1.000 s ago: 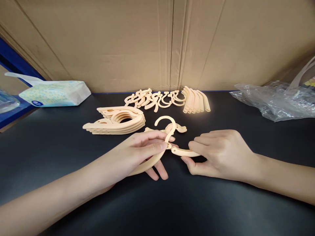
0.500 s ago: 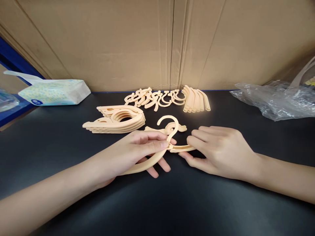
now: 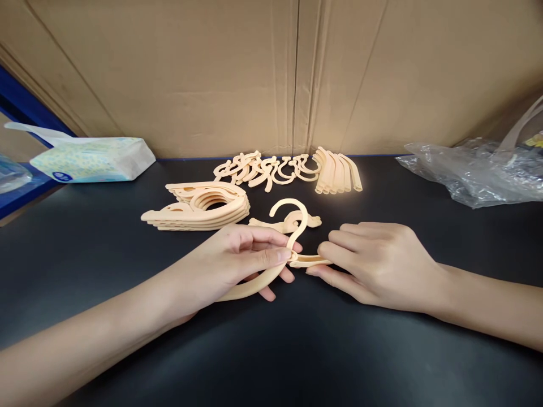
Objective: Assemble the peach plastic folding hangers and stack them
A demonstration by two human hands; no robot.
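Note:
A cream plastic folding hanger is held between my two hands above the black table, its curved hook pointing up. My left hand pinches it with the thumb at the joint below the hook, and the left arm of the hanger runs under the palm. My right hand is closed round the other arm, whose far end is hidden in the fingers. Just behind the hook lies another cream hanger piece. A stack of folded hangers sits behind my left hand.
Along the back of the black table lie a heap of loose hooks and parts and a row of curved arms. A tissue pack is at the left, a clear plastic bag at the right. Cardboard stands behind.
The hanger's right arm has swung slightly downward at the joint, with my right hand moving a little left and down. My left hand keeps its hold almost in place.

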